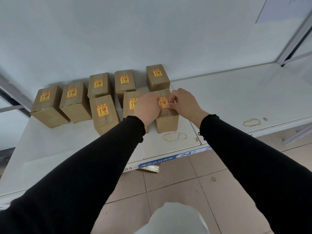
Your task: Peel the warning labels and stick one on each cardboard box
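Several brown cardboard boxes stand on a white shelf (219,102), each with a yellow-and-red warning label on top. Both my hands are on the front right box (167,122). My left hand (146,108) and my right hand (183,103) pinch the edges of a warning label (162,103) lying on that box's top. The left hand hides part of the neighbouring box (130,100). No label sheet is visible.
The back row of boxes (99,83) stands against the white wall. The shelf's right part carries brown ring stains (251,122). A blue number strip (190,153) runs along the shelf's front edge, above a tiled floor (177,179). A metal upright (293,36) rises at right.
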